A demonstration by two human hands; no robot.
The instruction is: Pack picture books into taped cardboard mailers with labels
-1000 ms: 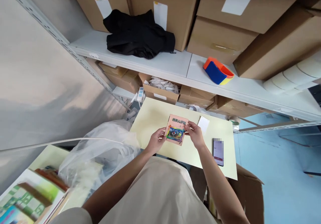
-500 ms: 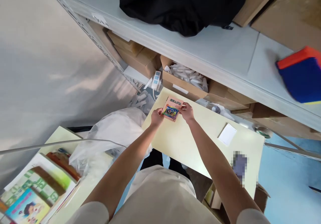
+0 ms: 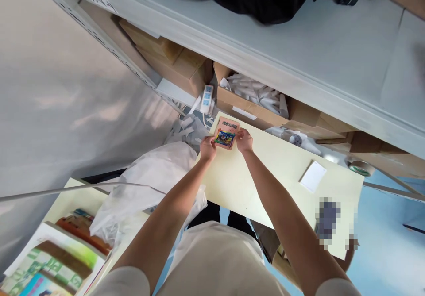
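Observation:
A small pink booklet (image 3: 229, 125) with dark lettering and a bright, rainbow-edged picture is at the far left end of the cream table. My left hand (image 3: 207, 148) pinches its left edge near the lower corner, the thumb by the picture. Gripping the opposite edge is my right hand (image 3: 245, 140), its fingers curled and partly hidden. The booklet's cover faces up toward me. Whether it rests on the table or is held slightly above it, I cannot tell.
On the table (image 3: 255, 172) lie a white card (image 3: 313, 176) and a pixelated dark item (image 3: 328, 218). Behind are an open carton (image 3: 244, 106) of white pieces, a power strip (image 3: 206, 99) and a tape roll (image 3: 361, 167). A plastic bag (image 3: 152, 167) and books (image 3: 49, 265) stand left.
The camera view has shifted, so the shelf fills more of the upper right and the red-blue item has left view. Both hands still hold the booklet, and the right fingers have slid slightly toward its edge.

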